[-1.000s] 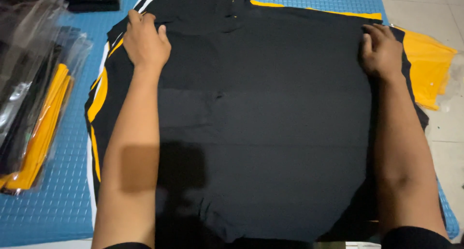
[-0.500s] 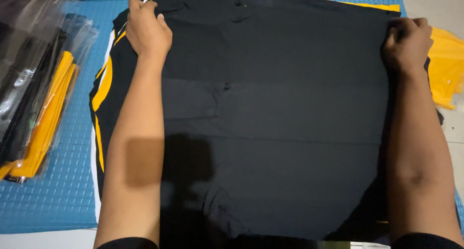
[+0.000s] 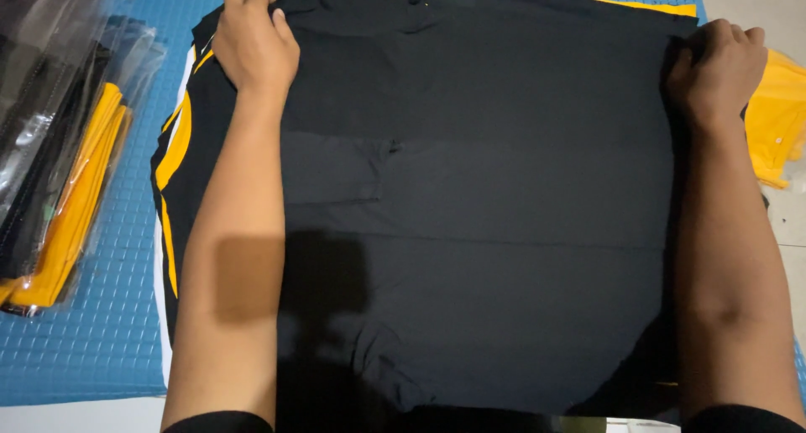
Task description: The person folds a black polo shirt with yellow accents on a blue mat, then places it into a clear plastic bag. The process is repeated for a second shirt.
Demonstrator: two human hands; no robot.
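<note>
A large black shirt [image 3: 487, 189] with yellow and white side stripes lies spread flat on a blue textured mat [image 3: 101, 332]. My left hand [image 3: 252, 42] presses palm down on the shirt's far left shoulder area, fingers curled over the fabric edge. My right hand [image 3: 718, 68] is closed on the shirt's far right edge, pinching the black cloth. Both forearms lie over the shirt.
A stack of folded black and yellow garments in clear plastic bags [image 3: 59, 164] sits at the left on the mat. A yellow garment part [image 3: 777, 122] sticks out at the right, over the tiled floor [image 3: 756, 5].
My right hand moved outward to the right and closed on the shirt's edge, pulling the cloth flatter. My left hand stayed almost still at the left shoulder.
</note>
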